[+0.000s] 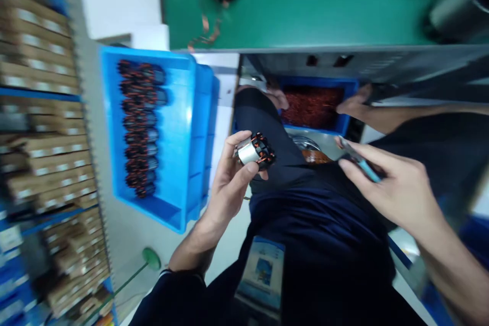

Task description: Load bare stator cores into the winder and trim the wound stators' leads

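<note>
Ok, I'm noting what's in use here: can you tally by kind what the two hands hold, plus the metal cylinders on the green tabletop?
Copper-wound part, in the left hand: 1
Blue-handled tool, in the right hand: 1
Metal cylinders on the green tabletop: 3 in view, blurred and cut off
Total: 5

Open gap between wound core (pixel 250 153), tool (pixel 367 168); green bench (pixel 324 5) blocks ahead.
</note>
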Demonstrator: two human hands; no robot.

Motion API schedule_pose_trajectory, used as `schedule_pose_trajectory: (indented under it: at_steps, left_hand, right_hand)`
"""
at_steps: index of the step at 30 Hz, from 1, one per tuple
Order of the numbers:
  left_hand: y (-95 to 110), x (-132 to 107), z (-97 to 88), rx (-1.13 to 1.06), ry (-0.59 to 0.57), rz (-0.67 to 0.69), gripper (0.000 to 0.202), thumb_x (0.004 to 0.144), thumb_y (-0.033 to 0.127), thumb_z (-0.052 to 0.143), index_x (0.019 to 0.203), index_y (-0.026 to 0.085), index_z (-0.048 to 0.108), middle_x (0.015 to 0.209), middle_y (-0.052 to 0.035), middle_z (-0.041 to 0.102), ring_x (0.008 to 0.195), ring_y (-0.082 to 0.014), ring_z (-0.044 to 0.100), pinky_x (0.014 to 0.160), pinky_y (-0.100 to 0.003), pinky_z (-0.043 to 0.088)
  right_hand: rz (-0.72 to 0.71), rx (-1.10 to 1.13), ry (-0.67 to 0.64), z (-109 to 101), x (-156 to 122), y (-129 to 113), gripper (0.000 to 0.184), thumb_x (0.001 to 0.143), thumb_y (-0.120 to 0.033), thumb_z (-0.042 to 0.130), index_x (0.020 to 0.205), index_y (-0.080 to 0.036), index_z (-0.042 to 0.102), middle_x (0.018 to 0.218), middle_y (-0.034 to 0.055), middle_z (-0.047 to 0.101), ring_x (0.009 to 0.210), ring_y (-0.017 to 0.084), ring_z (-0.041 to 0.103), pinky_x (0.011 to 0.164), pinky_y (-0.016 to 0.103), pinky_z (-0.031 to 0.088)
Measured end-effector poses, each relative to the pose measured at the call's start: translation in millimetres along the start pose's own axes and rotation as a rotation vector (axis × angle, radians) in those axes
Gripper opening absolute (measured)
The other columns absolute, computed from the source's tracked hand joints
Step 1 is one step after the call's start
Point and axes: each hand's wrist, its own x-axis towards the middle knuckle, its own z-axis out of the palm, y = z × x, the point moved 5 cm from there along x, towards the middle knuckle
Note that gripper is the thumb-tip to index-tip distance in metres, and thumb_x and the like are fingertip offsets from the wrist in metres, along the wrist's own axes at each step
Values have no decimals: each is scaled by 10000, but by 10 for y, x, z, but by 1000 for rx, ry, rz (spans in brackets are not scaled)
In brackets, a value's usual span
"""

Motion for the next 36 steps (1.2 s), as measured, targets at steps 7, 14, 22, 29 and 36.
schedule_pose_trajectory:
  at_steps: [7,14,22,29,36]
  left_hand:
    - [887,106,-1660,1050,270,256,588,994,524,846,1464,266,606,1373,-100,685,1183,-255,740,998,-395,651]
    - [895,655,-2646,1771,-43,-113,551,1056,408,605,1546,160,572,1530,-176,616,1369,-348,670,1198,-535,572]
    - [822,716,-2855,1878,159,-134,431,1078,311,569,1497,244,647,1682,-136,561,1515,-339,600,1222,-451,545]
    - [769,748,-2996,1880,375,-164,321,1135,414,558,1351,236,714,1483,-132,715,1389,-319,663,1107,-416,564]
    - [1057,721,-2487,1776,468,91,406,1093,487,645,1408,233,680,1509,-140,703,1422,-335,628,1188,-453,525]
  right_hand:
    - [-235,-13,33,146,-8,268,636,939,-300,865,1491,-598,760,1049,-35,887,645,364,822,406,441,601]
    - [-208,81,25,435,88,-304,495,991,-537,758,1472,-654,740,1080,25,876,1109,414,856,589,469,665]
    - [7,-91,-176,593,168,-176,421,955,-612,734,1355,-528,837,1209,53,863,1181,422,837,798,469,724]
    - [191,-203,-470,521,-324,495,383,1063,-548,684,1402,-454,836,1331,34,860,1198,374,845,790,414,756]
    - [25,-193,-456,644,-275,358,440,1086,-479,675,1496,-376,798,1396,66,839,1282,359,820,957,399,746]
